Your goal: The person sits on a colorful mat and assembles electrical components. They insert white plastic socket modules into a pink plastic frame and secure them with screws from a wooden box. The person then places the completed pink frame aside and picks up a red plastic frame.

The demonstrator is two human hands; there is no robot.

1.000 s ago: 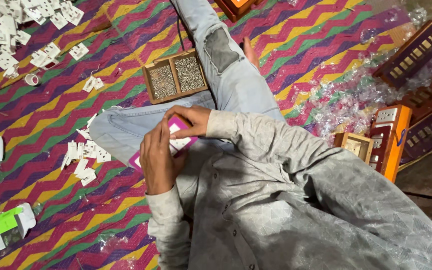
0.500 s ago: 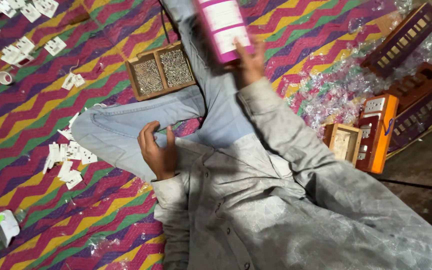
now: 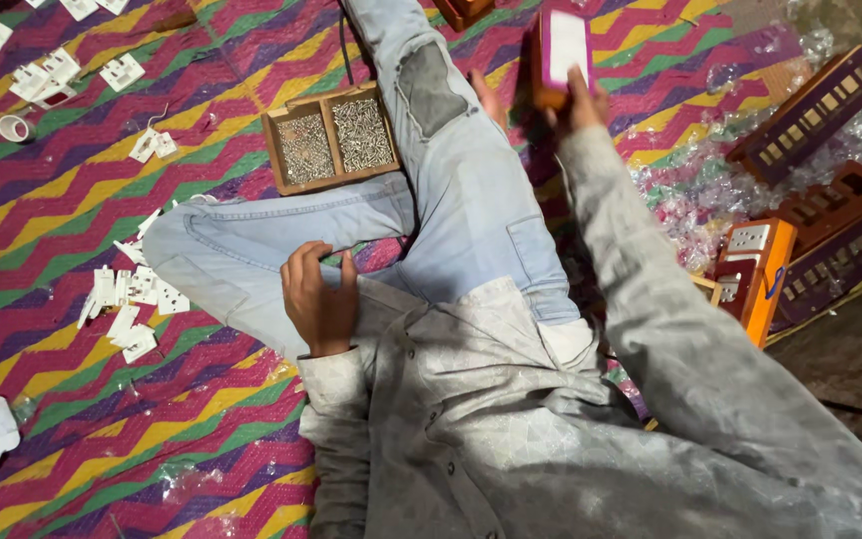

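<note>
Fingers of my right hand (image 3: 576,102) are clamped on the purple-and-white box (image 3: 561,50), which I see standing upright just above them, while my left hand (image 3: 319,296) lies loosely curled and empty on the jeans (image 3: 471,200), wooden screw tray (image 3: 331,140) beyond its fingertips
</note>
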